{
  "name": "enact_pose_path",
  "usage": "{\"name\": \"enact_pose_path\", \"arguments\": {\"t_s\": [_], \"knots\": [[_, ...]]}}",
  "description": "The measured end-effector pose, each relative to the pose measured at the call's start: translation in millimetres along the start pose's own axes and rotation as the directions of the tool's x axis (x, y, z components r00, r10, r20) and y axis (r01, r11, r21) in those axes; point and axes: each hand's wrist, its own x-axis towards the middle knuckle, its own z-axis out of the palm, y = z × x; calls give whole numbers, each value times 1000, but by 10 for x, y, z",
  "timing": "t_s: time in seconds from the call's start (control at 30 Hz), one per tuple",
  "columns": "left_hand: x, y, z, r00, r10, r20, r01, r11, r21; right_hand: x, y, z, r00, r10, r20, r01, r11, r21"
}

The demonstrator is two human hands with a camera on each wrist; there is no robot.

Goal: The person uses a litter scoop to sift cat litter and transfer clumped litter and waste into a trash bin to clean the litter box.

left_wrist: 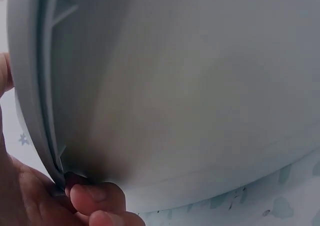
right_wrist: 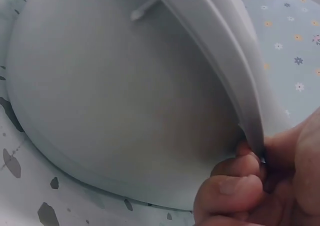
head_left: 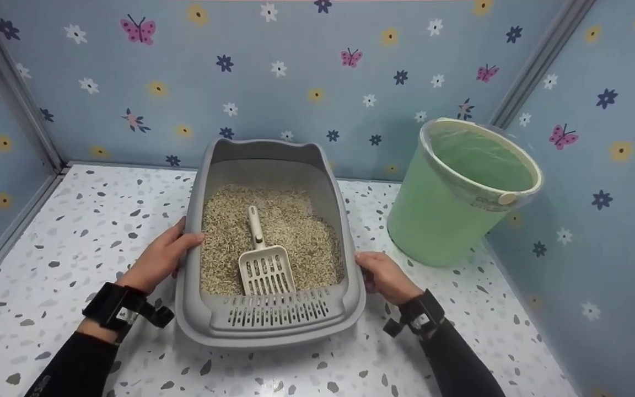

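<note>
A grey litter box stands on the speckled surface, holding beige litter granules. On the litter lies a cream slotted litter scoop, its handle pointing to the back. My left hand grips the box's left rim, thumb over the top; in the left wrist view its curled fingers hook under the rim. On the opposite side, my right hand holds the right rim, and the right wrist view has its fingers curled beneath the edge.
A green bin with a clear liner and cream ring stands at the right, apart from the box. Blue flowered panels enclose the back and sides. White speckled surface extends around the box.
</note>
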Motion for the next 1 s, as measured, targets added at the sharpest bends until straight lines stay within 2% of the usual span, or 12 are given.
{"name": "enact_pose_path", "arguments": {"t_s": [0.17, 0.3, 0.6, 0.77, 0.87, 0.93, 1.0], "knots": [[-11, -11, -23, 1000, 6, 9, -6, 1000, -23, -10, -5, 1, 999, 7, 48, -7, 1000, 13], [-26, -22, -31, 1000, -4, 1, 4, 1000, -5, -15, -6, 3, 997, 14, 78, -15, 1000, 17], [-40, -16, -52, 1000, -4, -10, 4, 1000, 0, 19, 8, -1, 997, -11, 78, 12, 1000, -12], [-54, -9, -47, 1000, 8, 15, -7, 1000, -28, 30, 4, 16, 999, -17, 33, 20, 995, -95], [-57, 9, -54, 1000, -10, 26, 10, 1000, -16, 25, -21, 10, 999, -29, -19, 26, 984, -175], [-64, 31, -76, 999, -35, 26, 34, 999, 27, 0, -46, -25, 996, -58, -68, 36, 958, -283], [-85, 55, -122, 998, -56, 23, 54, 995, 89, -58, -70, -107, 988, -90, -123, 35, 919, -393]]}}
